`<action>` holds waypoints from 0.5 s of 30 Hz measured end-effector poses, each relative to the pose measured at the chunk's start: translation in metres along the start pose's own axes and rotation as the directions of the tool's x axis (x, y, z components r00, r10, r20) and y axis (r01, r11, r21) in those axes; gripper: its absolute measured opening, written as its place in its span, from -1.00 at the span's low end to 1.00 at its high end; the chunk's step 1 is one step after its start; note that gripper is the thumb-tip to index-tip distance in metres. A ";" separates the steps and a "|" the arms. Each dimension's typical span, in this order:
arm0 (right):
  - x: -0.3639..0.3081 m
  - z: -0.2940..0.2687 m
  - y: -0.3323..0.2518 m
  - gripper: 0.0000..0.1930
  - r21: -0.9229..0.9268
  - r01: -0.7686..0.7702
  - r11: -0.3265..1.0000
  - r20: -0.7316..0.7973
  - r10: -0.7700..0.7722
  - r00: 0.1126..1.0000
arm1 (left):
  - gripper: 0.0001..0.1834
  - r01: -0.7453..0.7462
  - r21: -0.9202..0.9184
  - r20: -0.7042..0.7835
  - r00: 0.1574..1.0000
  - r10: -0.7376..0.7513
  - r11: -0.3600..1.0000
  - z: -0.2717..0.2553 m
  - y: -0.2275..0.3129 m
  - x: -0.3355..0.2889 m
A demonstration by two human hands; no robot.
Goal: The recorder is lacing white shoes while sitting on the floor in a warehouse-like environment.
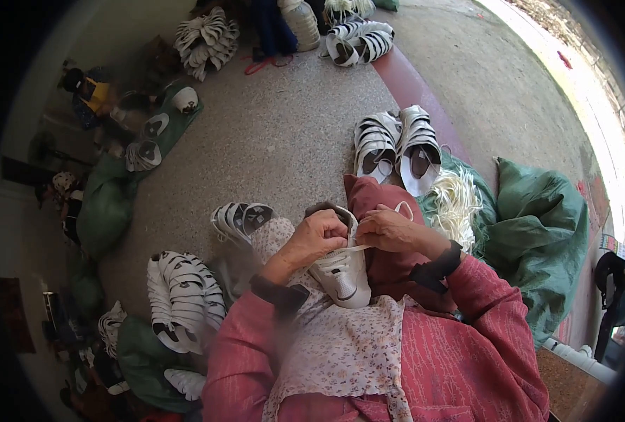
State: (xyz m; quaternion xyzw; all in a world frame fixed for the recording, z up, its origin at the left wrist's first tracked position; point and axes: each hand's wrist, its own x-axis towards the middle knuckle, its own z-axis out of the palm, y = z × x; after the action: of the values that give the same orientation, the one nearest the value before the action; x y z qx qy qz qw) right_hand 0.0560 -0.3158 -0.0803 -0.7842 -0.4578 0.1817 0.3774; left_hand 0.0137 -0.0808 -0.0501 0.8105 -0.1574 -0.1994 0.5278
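On a speckled concrete floor (284, 141) strewn with stacked shoes (184, 299) and green sacks (544, 225), a person holds a white shoe (342, 273) on the lap at centre, left hand (319, 235) gripping its collar, right hand (388, 228) at three o'clock pinching a white lace (354, 248).

Smooth white leather-like shoe (342, 271); flat white woven lace (354, 248); rough speckled floor (284, 133); matt green sack (544, 232).

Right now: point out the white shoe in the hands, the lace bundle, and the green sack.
white shoe (342, 276), head view, toe of the upper.
lace bundle (457, 202), head view, middle of the strands.
green sack (548, 232), head view, bare cloth at its centre.
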 end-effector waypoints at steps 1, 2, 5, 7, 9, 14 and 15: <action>0.002 -0.001 0.002 -0.82 0.049 -0.008 0.999 0.041 0.006 0.999 | -0.89 0.001 0.000 0.001 1.000 -0.001 1.000 0.000 0.000 0.000; 0.004 -0.001 0.005 -0.82 0.051 -0.009 0.999 0.040 0.007 0.999 | -0.89 -0.021 0.013 -0.006 1.000 0.021 1.000 0.001 -0.001 0.000; 0.009 0.000 0.007 -0.79 0.085 -0.024 0.996 0.065 0.018 0.998 | -0.89 -0.041 0.020 -0.014 0.999 0.041 0.999 0.001 -0.006 0.000; 0.006 0.000 0.004 -0.81 0.126 0.021 0.992 -0.015 -0.019 1.000 | -0.89 -0.033 0.009 -0.016 0.999 0.033 0.999 0.002 -0.006 -0.001; 0.006 -0.006 0.002 -0.82 0.184 -0.064 0.981 -0.002 0.066 0.998 | -0.89 -0.053 0.023 -0.028 0.998 0.054 0.998 0.002 -0.006 -0.001; 0.017 -0.023 -0.006 -0.64 0.356 -0.136 0.925 -0.058 0.167 0.984 | -0.87 -0.025 0.038 -0.043 0.999 0.027 0.999 0.001 -0.003 -0.003; 0.020 -0.023 0.001 -0.60 0.302 -0.006 0.953 -0.058 0.024 0.998 | -0.87 0.004 0.027 -0.046 0.999 -0.002 1.000 0.002 0.000 -0.002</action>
State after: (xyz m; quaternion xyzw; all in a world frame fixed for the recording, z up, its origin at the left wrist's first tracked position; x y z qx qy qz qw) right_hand 0.0810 -0.3086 -0.0649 -0.7260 -0.4069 0.2283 0.5052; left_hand 0.0112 -0.0812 -0.0508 0.8221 -0.1466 -0.1795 0.5200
